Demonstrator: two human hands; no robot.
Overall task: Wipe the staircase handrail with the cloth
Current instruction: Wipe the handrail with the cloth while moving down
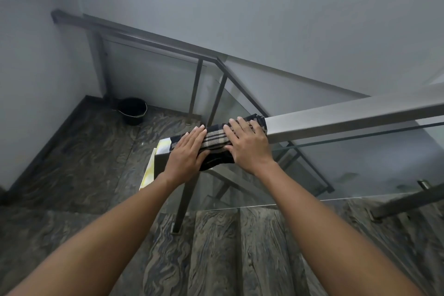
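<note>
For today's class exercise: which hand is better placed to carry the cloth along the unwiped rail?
Probably the right hand: it presses the cloth nearest the bare handrail stretching rightward. The left hand sits by the rail's end.

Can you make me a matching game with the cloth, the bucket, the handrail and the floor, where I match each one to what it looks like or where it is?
Things:
1. cloth
2. bucket
3. handrail
4. floor

Descriptions:
A. black, standing in the corner of the landing
B. checked pattern, draped over the rail under both hands
C. dark swirly stone
D. grey metal bar running off to the right

Right pairs: 1-B, 2-A, 3-D, 4-C

The left hand and the right hand both press on the cloth.
</note>
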